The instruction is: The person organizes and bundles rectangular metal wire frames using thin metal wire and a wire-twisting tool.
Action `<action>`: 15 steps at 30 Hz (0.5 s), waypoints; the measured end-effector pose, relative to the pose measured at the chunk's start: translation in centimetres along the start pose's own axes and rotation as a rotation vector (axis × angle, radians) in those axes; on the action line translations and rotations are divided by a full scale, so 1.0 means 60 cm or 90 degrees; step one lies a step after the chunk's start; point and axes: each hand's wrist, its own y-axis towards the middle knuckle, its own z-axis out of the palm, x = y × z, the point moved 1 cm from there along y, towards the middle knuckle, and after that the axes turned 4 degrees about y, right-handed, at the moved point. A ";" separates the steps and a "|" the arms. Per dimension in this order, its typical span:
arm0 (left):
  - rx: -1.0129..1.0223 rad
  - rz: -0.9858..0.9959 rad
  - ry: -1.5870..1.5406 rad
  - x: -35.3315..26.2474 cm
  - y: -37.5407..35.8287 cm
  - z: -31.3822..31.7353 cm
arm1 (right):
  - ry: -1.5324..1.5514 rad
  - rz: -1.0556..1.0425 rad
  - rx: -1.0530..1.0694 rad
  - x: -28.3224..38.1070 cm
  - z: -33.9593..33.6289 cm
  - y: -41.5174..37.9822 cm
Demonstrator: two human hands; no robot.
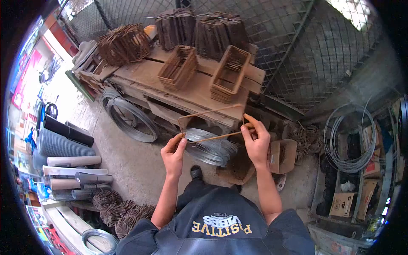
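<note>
Between my two hands is a rectangular rebar stirrup point(214, 137), a thin rust-brown rod bent into a frame. My left hand point(173, 154) pinches its near left corner between thumb and fingers. At the right end, the fingers of my right hand point(257, 139) are closed on the rod. The stirrup is held in the air before the wooden workbench point(144, 78), above a coil of galvanized wire point(210, 148). On the bench stand two neat stacks of similar stirrups, a left stack point(177, 70) and a right stack point(227, 78).
Bundled stirrups point(125, 44) and darker bundles point(176, 29) line the bench's back, before a mesh fence point(318, 55). Another wire coil point(129, 117) leans on the bench. Mesh rolls point(63, 142) lie left; a cardboard box point(282, 155) and hanging wire coil point(349, 142) are right.
</note>
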 end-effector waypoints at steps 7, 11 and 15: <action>-0.041 0.046 0.010 -0.075 0.221 -0.095 | -0.166 -0.204 0.016 0.143 0.194 0.223; 0.013 0.001 -0.019 -0.080 0.334 -0.097 | -0.345 -0.195 0.073 0.139 0.297 0.377; 0.021 -0.060 -0.050 -0.068 0.401 -0.071 | -0.433 -0.057 0.136 0.114 0.395 0.484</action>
